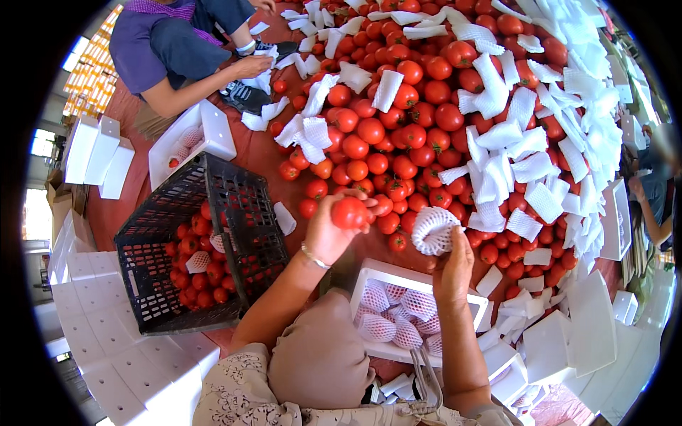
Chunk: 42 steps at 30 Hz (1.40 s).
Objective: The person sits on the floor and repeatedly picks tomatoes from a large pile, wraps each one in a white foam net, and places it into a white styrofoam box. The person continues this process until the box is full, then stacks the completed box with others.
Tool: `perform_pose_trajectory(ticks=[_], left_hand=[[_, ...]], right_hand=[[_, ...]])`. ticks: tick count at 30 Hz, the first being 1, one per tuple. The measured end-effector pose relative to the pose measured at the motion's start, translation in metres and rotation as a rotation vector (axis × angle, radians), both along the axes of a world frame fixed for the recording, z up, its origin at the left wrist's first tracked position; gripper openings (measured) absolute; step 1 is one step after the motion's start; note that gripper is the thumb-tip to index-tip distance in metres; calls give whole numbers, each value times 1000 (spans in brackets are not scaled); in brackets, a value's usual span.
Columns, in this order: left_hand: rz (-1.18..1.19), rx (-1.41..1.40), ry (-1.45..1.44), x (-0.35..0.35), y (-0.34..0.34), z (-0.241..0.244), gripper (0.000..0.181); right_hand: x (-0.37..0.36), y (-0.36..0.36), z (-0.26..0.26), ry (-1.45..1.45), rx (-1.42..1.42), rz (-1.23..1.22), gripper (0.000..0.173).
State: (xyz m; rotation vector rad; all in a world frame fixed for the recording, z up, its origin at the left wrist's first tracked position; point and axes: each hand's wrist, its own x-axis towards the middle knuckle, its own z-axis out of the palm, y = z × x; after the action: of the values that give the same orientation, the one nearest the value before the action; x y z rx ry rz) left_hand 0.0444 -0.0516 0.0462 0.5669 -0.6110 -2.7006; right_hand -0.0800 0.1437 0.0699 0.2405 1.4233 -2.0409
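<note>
A ripe red tomato (349, 213) rests in my left hand (326, 234), its fingers curled around the fruit from below. My right hand (454, 269) pinches a white foam net sleeve (434, 230), whose mouth is spread wide; I see no fruit inside it. Below and between my forearms stands a white foam box (367, 349) holding several tomatoes in net sleeves (407, 334). In front of both hands spreads a large heap of loose tomatoes (415, 136), with flat foam sleeves (493, 181) scattered over it, thickest on the right.
To my left, a tilted black plastic crate (144, 287) holds tomatoes. Behind it is another foam box (218, 128) with sleeved fruit. A person (160, 48) in purple crouches at the upper left. White foam boxes (101, 319) line the lower left; foam lids (591, 319) lean at the right.
</note>
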Motion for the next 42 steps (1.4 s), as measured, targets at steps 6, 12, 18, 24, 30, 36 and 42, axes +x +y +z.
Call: perform_pose_trajectory(ticks=[6,12,18,24,30,36,42], left_hand=[[87,114,126,27,-3,14,42],[5,76,198,20,10,14,54],[-32,80,171,5,34,40,54],[75,171,10,22,36,25,57],[179,246,21,66,39,29,50],[322,271,123,87,45,50,40],[422,291,355,79,-22,69,36]], right_hand=[[5,18,-10,4,18,12,27],[12,39,1,33,87,89,28],[16,55,48,163,100,37,27],[50,65,67,236,148,28,25],[89,71,87,259,185,87,26],[138,114,101,222,218,24,28],[152,161,190,416,361,65,22]])
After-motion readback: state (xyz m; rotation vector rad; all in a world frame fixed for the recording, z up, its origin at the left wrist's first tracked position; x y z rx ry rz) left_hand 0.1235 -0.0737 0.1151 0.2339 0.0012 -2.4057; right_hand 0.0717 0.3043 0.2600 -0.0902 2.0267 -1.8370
